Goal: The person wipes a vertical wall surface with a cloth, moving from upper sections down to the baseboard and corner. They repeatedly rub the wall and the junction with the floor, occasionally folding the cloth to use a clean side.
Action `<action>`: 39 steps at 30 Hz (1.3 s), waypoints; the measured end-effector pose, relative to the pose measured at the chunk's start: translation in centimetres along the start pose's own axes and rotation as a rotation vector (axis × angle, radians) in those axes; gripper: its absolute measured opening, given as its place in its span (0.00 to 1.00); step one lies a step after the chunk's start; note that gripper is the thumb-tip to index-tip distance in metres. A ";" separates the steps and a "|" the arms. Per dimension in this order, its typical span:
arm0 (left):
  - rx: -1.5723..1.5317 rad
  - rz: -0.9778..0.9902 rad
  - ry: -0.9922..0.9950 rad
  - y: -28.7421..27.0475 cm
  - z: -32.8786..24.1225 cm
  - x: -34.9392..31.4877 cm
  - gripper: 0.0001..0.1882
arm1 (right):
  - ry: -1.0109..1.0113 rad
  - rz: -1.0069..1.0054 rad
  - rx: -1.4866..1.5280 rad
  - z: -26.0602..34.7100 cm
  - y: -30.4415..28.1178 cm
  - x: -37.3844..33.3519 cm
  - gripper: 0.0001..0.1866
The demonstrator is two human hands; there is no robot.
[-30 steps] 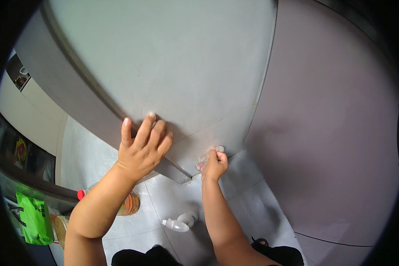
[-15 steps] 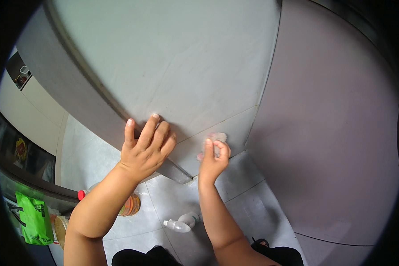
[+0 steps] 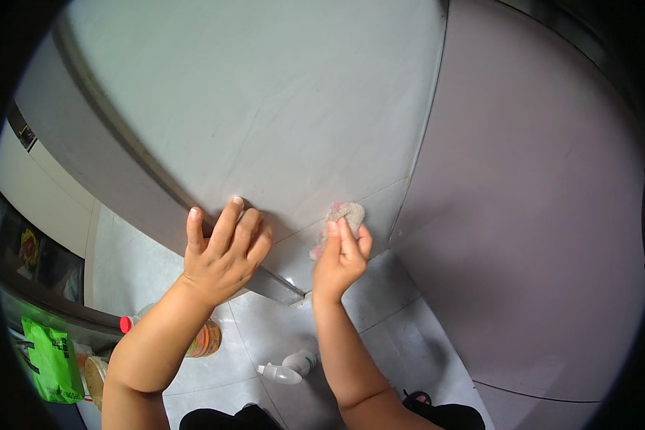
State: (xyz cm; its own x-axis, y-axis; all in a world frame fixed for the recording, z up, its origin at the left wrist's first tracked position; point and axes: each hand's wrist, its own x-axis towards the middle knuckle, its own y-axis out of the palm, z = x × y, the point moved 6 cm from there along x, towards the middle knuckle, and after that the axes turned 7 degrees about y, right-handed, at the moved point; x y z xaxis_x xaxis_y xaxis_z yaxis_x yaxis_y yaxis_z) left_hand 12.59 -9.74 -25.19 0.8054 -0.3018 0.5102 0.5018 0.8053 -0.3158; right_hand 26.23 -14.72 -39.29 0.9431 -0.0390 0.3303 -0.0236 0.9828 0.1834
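My right hand (image 3: 339, 266) pinches a small grey and pink cloth (image 3: 349, 212) and presses it to the lower part of a pale grey tiled wall (image 3: 265, 115). A thin joint line crosses the tiles beside the cloth. To the left, my left hand (image 3: 228, 251) rests its fingertips on the same wall beside its grey edge trim (image 3: 132, 143). The fingers of that hand are spread and hold nothing. Part of the cloth is hidden behind my right fingers.
On the grey tiled floor (image 3: 229, 387) lies or stands a white spray bottle (image 3: 294, 365). A red-capped bottle of orange liquid (image 3: 206, 338) is partly behind my left forearm. At far left hangs a green bag (image 3: 54, 362). A mauve panel (image 3: 523, 201) fills the right side.
The view has shifted slightly, with both hands and the surroundings a little further left. My right hand's fingers have changed their grip and more of the cloth shows. The left hand stays against the wall.
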 end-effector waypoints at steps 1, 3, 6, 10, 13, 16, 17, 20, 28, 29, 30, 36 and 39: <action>0.005 -0.005 0.001 0.0 0.1 0.1 0.07 | -0.028 -0.028 -0.039 -0.6 0.0 1.3 0.12; 0.008 -0.009 0.004 0.0 0.1 0.2 0.07 | 0.090 -0.060 -0.043 -0.5 -0.2 5.1 0.12; 0.014 0.027 -0.007 0.0 0.1 0.4 0.07 | 0.355 -0.052 -0.003 1.8 -0.6 8.5 0.11; -0.007 0.002 -0.005 -0.1 0.0 0.6 0.07 | 0.122 -0.050 -0.059 -0.1 -0.8 5.3 0.09; -0.001 -0.006 0.000 0.1 0.0 0.1 0.07 | 0.229 -0.013 -0.084 0.4 -0.6 5.9 0.13; 0.004 0.023 -0.004 0.2 0.0 -0.4 0.07 | 0.547 0.006 0.163 -0.1 0.0 10.0 0.12; -0.001 0.030 -0.008 0.3 -0.1 0.1 0.07 | 0.475 -0.010 0.092 -0.2 -0.1 10.0 0.12; 0.009 0.021 -0.005 0.2 -0.1 0.0 0.07 | 0.392 0.015 0.033 -0.2 0.4 8.4 0.10; -0.004 -0.006 -0.016 -0.2 0.2 0.1 0.09 | -0.048 0.019 0.012 0.0 0.7 1.2 0.09; -0.004 0.008 -0.017 -0.1 0.1 0.1 0.09 | 0.248 0.039 0.051 0.3 0.4 4.6 0.08; -0.007 0.016 -0.020 0.0 -0.1 0.4 0.09 | 0.317 0.010 0.032 0.8 -0.1 5.9 0.07; 0.009 -0.041 -0.010 -0.2 0.2 0.3 0.08 | -0.338 -0.051 -0.141 1.2 0.1 0.9 0.08; 0.016 -0.025 -0.010 0.1 0.1 0.0 0.08 | -0.008 0.107 0.124 -0.2 0.7 -2.6 0.08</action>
State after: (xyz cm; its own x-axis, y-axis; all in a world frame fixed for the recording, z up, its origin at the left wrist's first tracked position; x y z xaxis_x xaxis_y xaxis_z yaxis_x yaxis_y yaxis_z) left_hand 12.60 -9.65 -25.18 0.7897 -0.3169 0.5253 0.5163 0.8058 -0.2900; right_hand 23.83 -13.86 -40.18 0.9302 0.0631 0.3616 -0.1655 0.9514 0.2597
